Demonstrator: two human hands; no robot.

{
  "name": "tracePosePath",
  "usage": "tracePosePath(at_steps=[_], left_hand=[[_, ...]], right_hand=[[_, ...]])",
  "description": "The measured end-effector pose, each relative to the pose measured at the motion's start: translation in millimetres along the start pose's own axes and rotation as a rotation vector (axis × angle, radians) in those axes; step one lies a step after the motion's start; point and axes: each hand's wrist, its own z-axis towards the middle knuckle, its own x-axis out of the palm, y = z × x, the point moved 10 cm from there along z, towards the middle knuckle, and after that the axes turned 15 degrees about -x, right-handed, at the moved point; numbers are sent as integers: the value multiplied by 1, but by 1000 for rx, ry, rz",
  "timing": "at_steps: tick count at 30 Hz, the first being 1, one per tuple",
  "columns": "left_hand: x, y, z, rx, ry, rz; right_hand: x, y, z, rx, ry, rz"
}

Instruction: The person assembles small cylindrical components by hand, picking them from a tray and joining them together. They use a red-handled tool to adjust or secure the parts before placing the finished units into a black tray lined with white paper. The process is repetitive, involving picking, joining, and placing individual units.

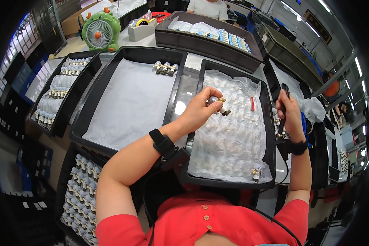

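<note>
My left hand [199,110] pinches a small figurine [223,107] with a pale bluish head and dark feet, tilted above the paper-lined black tray [187,164]. Beyond that tray's right side, my right hand [291,115] is closed around a slim black tool [281,125], held upright; its kind I cannot make out. Under the thin white paper, rows of figurines show faintly. One uncovered figurine [256,174] stands in the tray's near right corner, and a thin red stick [252,103] lies on the paper farther back.
To the left, another paper-lined black tray [78,123] holds several figurines [166,68] in its far right corner. Filled trays [95,65] flank it. A large grey bin [209,43], a green fan [100,35] and a tape dispenser [142,30] stand behind. Another person [209,9] is across the table.
</note>
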Motion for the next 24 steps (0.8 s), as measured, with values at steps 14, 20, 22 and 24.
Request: tracePosePath(at_steps=[14, 20, 22, 24], left_hand=[[-11, 5, -1, -86, -8, -199], [-7, 19, 1, -230, 40, -328], [-3, 27, 2, -324, 81, -477], [-1, 26, -3, -395, 110, -577]], right_hand=[[57, 15, -14, -211, 202, -133], [-91, -89, -20, -12, -139, -355], [-117, -163, -48, 150, -43, -413], [-113, -199, -65, 107, 74, -441]])
